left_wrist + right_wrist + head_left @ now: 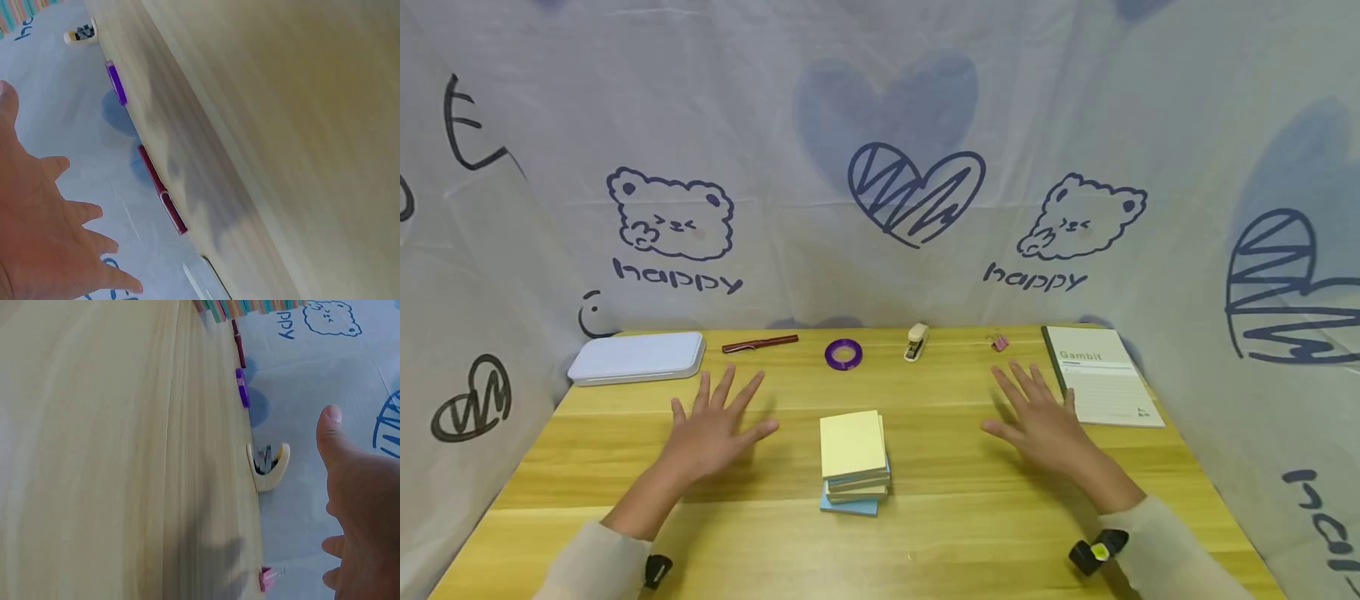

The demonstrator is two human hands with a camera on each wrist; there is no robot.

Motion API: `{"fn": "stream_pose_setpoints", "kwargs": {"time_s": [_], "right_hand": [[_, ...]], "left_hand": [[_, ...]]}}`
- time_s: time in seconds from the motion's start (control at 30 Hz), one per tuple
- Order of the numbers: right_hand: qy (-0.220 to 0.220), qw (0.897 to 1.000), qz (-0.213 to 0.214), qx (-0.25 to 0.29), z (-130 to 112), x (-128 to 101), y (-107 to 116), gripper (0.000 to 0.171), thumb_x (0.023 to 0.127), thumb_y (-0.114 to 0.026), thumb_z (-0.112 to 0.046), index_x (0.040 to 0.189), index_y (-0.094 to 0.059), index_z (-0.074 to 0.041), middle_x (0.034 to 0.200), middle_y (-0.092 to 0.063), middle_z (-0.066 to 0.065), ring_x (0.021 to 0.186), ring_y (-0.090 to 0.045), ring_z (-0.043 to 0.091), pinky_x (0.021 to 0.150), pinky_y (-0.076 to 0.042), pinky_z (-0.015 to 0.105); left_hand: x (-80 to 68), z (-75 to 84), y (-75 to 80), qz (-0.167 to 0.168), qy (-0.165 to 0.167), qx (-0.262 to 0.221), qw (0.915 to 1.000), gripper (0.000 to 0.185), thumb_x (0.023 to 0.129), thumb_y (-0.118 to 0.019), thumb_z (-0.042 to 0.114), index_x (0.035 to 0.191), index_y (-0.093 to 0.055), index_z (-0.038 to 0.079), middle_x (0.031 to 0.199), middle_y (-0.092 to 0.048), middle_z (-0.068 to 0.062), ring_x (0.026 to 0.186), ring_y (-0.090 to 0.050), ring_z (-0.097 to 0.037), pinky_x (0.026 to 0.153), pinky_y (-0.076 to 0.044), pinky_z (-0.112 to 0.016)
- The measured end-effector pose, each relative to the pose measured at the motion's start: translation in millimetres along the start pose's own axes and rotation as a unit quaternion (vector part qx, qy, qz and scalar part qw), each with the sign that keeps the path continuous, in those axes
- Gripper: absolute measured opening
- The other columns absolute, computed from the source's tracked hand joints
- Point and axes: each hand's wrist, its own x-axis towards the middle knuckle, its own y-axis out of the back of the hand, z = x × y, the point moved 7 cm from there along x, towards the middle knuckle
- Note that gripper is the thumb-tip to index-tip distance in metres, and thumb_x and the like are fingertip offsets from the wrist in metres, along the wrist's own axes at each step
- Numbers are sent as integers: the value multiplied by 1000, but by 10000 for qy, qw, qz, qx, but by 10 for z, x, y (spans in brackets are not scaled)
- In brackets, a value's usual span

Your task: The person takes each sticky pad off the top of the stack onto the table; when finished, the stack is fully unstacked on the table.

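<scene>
Head view: sticky-note stack (854, 460) at table (970, 533) centre, between spread, empty left hand (715, 433) and right hand (1041, 425); long axis near-to-far. Notebook (1101, 383) far right, reads "Gambit".
Left wrist: fingers straight, holding nothing; pen (161, 189) along far edge.
Right wrist: flat, empty; stapler (269, 465) near.

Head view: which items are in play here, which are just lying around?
In play: left hand and right hand, both open, flanking the sticky notes, touching nothing.

Lying about: case, pen, tape, stapler, clip, notebook.
</scene>
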Motion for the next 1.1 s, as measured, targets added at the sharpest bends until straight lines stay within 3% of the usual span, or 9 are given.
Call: {"fn": "stream_pose_setpoints", "kwargs": {"time_s": [0.3, 0.5, 0.7, 0.87, 1.0, 1.1], "right_hand": [[396, 9986, -111, 339, -279, 109, -34, 87, 99, -62, -56, 166, -20, -21, 172, -14, 13, 157, -7, 44, 110, -2, 87], [718, 9954, -256, 582, -517, 169, -42, 88, 98, -61, -58, 167, -19, -22, 173, -13, 8, 158, -7, 39, 114, -3, 84], [1095, 9906, -330, 752, -792, 198, -34, 87, 98, -64, -54, 166, -20, -22, 173, -14, 5, 159, -9, 36, 117, -5, 80], [1425, 9841, -512, 932, -1046, 207, -38, 88, 98, -63, -55, 167, -19, -23, 173, -14, 2, 159, -10, 33, 120, -5, 76], [1727, 9740, -828, 1213, -1260, 206, -64, 88, 99, -60, -58, 167, -17, -23, 173, -14, 5, 159, -8, 33, 121, -4, 74], [1936, 9627, -1087, 1545, -1416, 199, -82, 89, 99, -60, -57, 167, -16, -21, 173, -14, 5, 159, -7, 33, 122, -4, 73]], "left_hand": [[-50, 205, -35, 53, -239, -622, 9978, 82, 101, -46, 67, 167, -13, 31, 172, -5, -18, 152, 3, -56, 107, 1, -89], [-93, 381, -83, 15, -537, -1467, 9877, 82, 103, -55, 56, 167, -14, 26, 172, -9, -16, 154, 0, -54, 108, -1, -88], [-155, 580, -165, -219, -892, -2498, 9639, 80, 106, -57, 41, 167, -12, 19, 172, -9, -15, 154, 1, -53, 111, -2, -85], [-239, 744, -231, -460, -1102, -3152, 9415, 78, 107, -57, 33, 167, -9, 17, 171, -8, -19, 154, -3, -53, 116, -9, -79], [-293, 859, -307, -583, -1272, -3510, 9259, 82, 105, -61, 31, 167, -9, 14, 171, -9, -19, 154, -8, -50, 119, -12, -74], [-304, 925, -385, -737, -1278, -3883, 9096, 88, 103, -66, 30, 167, -8, 13, 172, -9, -15, 156, -8, -45, 121, -13, -71]]}}
